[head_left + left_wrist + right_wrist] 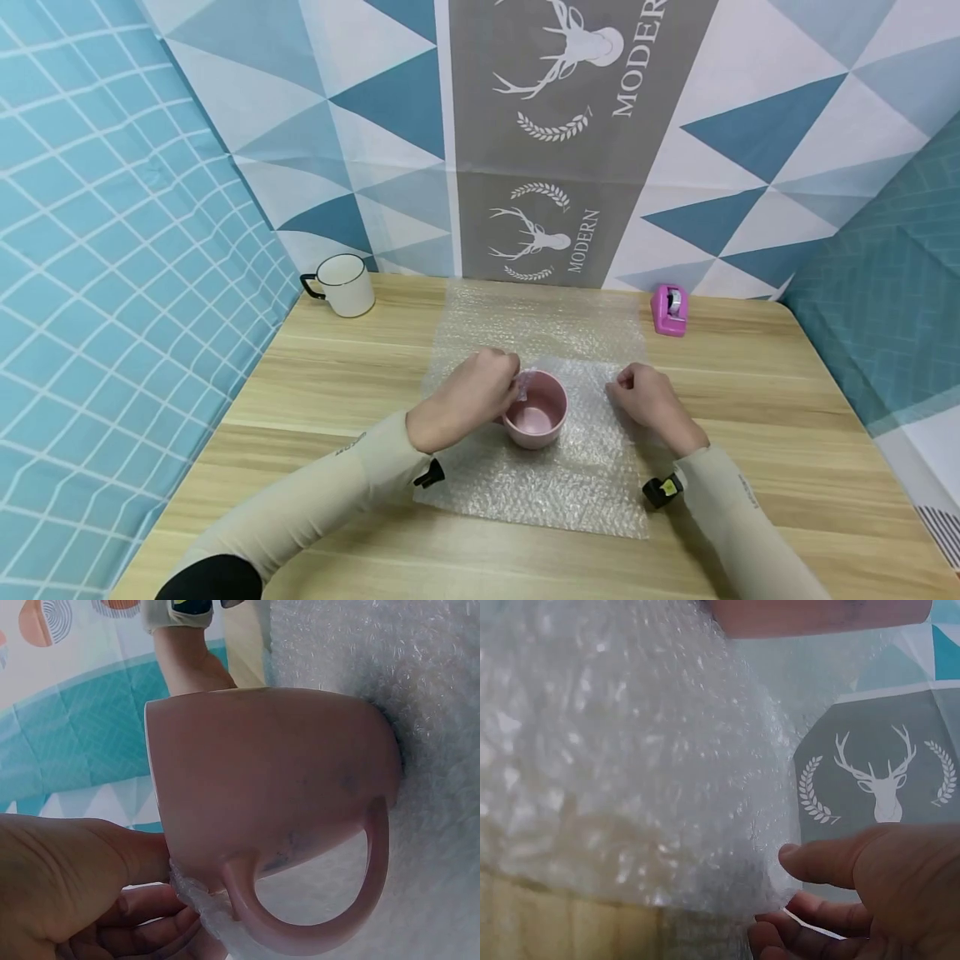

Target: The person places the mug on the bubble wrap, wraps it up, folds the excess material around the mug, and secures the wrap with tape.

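A pink mug (535, 425) stands upright near the middle of a sheet of clear bubble wrap (540, 492). My left hand (480, 383) is at the mug's left rim and pinches an edge of the wrap there. In the left wrist view, the wrap's edge lies between thumb and fingers, just above the mug's handle (330, 937). Over on the right, my right hand (647, 400) pinches another edge of the wrap between thumb and fingers, as the right wrist view also shows. Part of the sheet is raised between the hands behind the mug.
At the back left of the wooden table (322, 367) stands a white mug (351, 293) with a black rim and handle. A pink tape dispenser (670, 310) sits at the back right. A patterned cloth (540, 150) hangs behind the table.
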A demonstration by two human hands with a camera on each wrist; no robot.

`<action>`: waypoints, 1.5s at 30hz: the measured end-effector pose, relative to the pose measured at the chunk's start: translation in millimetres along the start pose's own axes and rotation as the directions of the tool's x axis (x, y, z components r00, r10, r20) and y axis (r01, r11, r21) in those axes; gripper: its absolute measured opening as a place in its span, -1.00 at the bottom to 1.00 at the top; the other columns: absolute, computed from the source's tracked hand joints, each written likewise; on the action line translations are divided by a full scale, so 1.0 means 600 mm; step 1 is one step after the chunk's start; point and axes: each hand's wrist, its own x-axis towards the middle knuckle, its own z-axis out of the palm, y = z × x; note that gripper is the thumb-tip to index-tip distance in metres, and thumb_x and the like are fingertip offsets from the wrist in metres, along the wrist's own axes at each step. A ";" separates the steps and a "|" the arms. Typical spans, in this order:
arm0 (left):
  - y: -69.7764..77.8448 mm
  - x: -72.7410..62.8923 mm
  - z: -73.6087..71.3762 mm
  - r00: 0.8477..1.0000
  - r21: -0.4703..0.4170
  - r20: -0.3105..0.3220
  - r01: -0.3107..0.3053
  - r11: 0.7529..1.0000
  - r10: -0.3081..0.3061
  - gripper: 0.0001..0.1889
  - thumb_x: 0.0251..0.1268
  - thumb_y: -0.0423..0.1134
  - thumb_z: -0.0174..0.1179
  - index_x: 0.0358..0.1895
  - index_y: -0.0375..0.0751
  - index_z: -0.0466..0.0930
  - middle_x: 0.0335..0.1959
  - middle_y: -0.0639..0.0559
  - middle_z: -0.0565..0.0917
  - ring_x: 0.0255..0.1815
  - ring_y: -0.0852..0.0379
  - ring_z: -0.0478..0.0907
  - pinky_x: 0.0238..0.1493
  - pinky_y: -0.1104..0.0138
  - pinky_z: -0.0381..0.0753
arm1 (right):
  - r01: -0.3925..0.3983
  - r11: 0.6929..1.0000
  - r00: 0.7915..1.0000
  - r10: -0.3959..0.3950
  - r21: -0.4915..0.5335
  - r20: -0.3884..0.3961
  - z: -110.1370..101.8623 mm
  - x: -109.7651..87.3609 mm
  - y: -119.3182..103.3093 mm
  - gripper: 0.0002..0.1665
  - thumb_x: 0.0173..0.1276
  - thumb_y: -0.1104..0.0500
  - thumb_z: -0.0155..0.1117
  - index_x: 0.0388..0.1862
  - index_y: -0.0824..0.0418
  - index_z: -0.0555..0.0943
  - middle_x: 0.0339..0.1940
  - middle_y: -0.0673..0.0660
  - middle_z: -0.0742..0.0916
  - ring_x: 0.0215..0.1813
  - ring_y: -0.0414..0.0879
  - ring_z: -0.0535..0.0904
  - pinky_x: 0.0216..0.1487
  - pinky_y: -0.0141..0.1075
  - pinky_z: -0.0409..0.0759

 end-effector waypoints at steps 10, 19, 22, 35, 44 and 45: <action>0.002 0.001 0.001 1.000 0.051 -0.001 -0.010 0.999 0.010 -0.84 0.31 -0.41 0.29 -0.46 -0.23 0.60 -0.56 -0.02 0.60 -0.55 0.13 0.56 -0.55 0.41 0.59 | 0.053 0.997 0.997 -0.050 -0.051 0.059 -0.021 0.037 0.001 -0.23 0.43 0.11 0.34 0.37 0.61 0.31 -0.10 0.46 0.71 -0.20 0.12 0.70 -0.08 0.00 0.73; 0.003 0.002 -0.001 1.000 0.060 0.007 -0.010 0.998 0.009 -0.84 0.31 -0.43 0.25 -0.46 -0.22 0.59 -0.56 -0.01 0.58 -0.56 0.16 0.52 -0.57 0.41 0.57 | 0.190 0.948 0.982 -0.184 -0.254 0.049 -0.016 0.053 -0.006 -0.21 0.36 0.12 0.35 0.40 0.56 0.35 -0.10 0.51 0.70 0.11 0.42 0.56 0.19 0.28 0.57; 0.004 0.003 -0.002 1.000 0.062 0.016 0.000 0.998 -0.001 -0.85 0.32 -0.42 0.25 -0.45 -0.22 0.59 -0.56 0.00 0.58 -0.56 0.16 0.52 -0.57 0.42 0.57 | 0.204 0.941 0.979 -0.198 -0.269 0.051 -0.013 0.054 -0.008 -0.36 0.34 0.13 0.35 0.22 0.57 0.51 -0.08 0.49 0.71 0.08 0.39 0.57 0.17 0.26 0.58; 0.007 0.001 0.002 1.000 0.087 0.022 0.021 0.996 -0.023 -0.84 0.32 -0.36 0.32 -0.45 -0.22 0.61 -0.56 -0.03 0.61 -0.55 0.09 0.59 -0.56 0.35 0.62 | 0.153 0.973 0.988 -0.143 -0.173 0.064 -0.010 0.043 -0.005 -0.79 0.36 0.29 0.21 -0.51 0.22 0.52 -0.56 0.08 0.55 -0.50 -0.10 0.46 -0.46 -0.29 0.47; 0.009 0.001 0.004 1.000 0.115 0.017 0.024 0.993 -0.026 -0.86 0.34 -0.35 0.30 -0.41 -0.23 0.63 -0.53 -0.04 0.62 -0.54 0.08 0.60 -0.57 0.35 0.64 | 0.137 0.984 0.991 -0.134 -0.114 0.030 -0.016 0.028 -0.007 -0.87 0.40 0.26 0.22 -0.36 0.29 0.57 -0.51 0.11 0.60 -0.49 -0.10 0.49 -0.48 -0.29 0.51; 0.009 0.001 0.004 1.000 0.118 0.016 0.025 0.993 -0.027 -0.86 0.34 -0.35 0.30 -0.41 -0.23 0.63 -0.53 -0.04 0.62 -0.54 0.08 0.61 -0.57 0.35 0.63 | 0.136 0.985 0.991 -0.133 -0.108 0.028 -0.017 0.027 -0.006 -0.87 0.40 0.25 0.23 -0.35 0.30 0.57 -0.50 0.12 0.61 -0.49 -0.10 0.49 -0.47 -0.29 0.52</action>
